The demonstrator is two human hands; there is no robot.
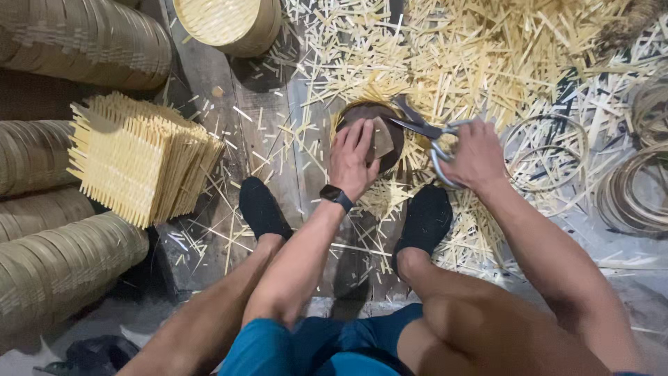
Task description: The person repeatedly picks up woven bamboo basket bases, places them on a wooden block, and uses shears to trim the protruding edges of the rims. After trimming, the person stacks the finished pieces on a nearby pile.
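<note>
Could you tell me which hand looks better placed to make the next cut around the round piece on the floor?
The right hand, probably: it grips the scissors, blades at the round piece's rim. The left hand lies flat on top, pinning it.

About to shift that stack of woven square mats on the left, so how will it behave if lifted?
The stack of mats is thin woven strips, so probably light. Loose sheets already fan apart, so they may slide. Protruding strip ends look brittle and could snag or snap.

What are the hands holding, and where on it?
Right hand grips scissors by the handle loops. Left hand presses flat on a round template over a woven mat; no closed grasp.
</note>
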